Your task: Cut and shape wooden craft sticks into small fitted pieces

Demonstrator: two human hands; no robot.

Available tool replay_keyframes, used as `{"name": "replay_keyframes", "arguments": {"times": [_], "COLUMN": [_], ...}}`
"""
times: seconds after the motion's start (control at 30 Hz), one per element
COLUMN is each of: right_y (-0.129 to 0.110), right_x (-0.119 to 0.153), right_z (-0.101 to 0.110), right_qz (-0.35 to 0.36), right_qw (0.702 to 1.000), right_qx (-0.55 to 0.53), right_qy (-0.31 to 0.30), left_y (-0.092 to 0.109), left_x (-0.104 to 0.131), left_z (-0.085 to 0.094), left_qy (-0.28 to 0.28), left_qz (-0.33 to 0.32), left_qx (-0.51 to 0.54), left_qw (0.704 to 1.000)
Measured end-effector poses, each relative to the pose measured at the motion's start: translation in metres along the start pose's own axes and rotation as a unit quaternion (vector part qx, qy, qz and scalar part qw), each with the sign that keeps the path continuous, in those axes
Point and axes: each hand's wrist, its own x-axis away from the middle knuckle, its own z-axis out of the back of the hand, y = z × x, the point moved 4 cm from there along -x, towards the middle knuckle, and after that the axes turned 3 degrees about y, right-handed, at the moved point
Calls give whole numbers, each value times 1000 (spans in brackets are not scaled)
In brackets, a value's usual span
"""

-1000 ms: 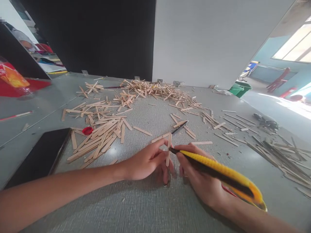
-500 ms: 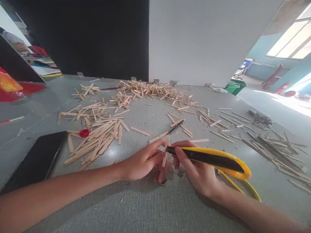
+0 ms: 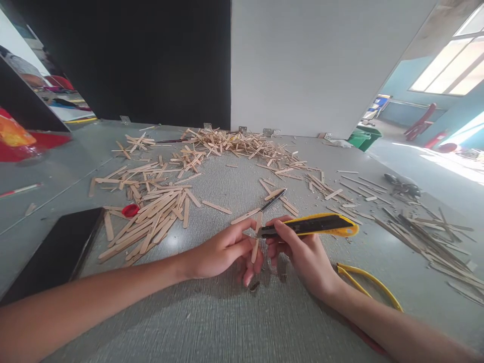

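Note:
Between the fingers of my left hand (image 3: 227, 252) is a short wooden craft stick (image 3: 255, 250), held roughly upright above the table. My right hand (image 3: 302, 257) grips a yellow and black utility knife (image 3: 321, 224), its front end resting against the middle of the stick. The blade itself is too small to make out. Just beyond my fingers, a dark pen (image 3: 273, 200) lies across loose craft sticks. Beside my right forearm are yellow-handled pliers or cutters (image 3: 372, 277), partly hidden by the arm.
Craft sticks (image 3: 151, 222) lie heaped to the left, with a larger pile (image 3: 242, 143) at the back. A red cap (image 3: 130, 210) and a black phone (image 3: 56, 247) are at left. Thin offcuts (image 3: 438, 237) lie scattered right. Black and grey panels (image 3: 295, 65) rise behind.
The knife has turned in my right hand, its rear end swinging up and away from me. My left hand keeps the stick in nearly the same place.

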Motion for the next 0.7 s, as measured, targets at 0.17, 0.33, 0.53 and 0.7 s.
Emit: {"name": "replay_keyframes", "arguments": {"times": [0.17, 0.33, 0.53, 0.7], "right_y": [-1, -1, -3, 0], "right_x": [1, 7, 12, 11], "right_z": [-2, -7, 1, 11], "right_qz": [-11, -40, 24, 49], "right_qw": [1000, 999, 999, 993], "right_qx": [-5, 15, 36, 61], "right_qy": [5, -10, 29, 93], "left_y": [0, 0, 2, 4], "left_x": [1, 4, 4, 6], "left_z": [-1, -3, 1, 7], "left_qy": [0, 34, 86, 153], "left_qz": [0, 0, -6, -15], "left_qx": [-11, -40, -60, -103], "left_qw": [1000, 999, 995, 983]}}
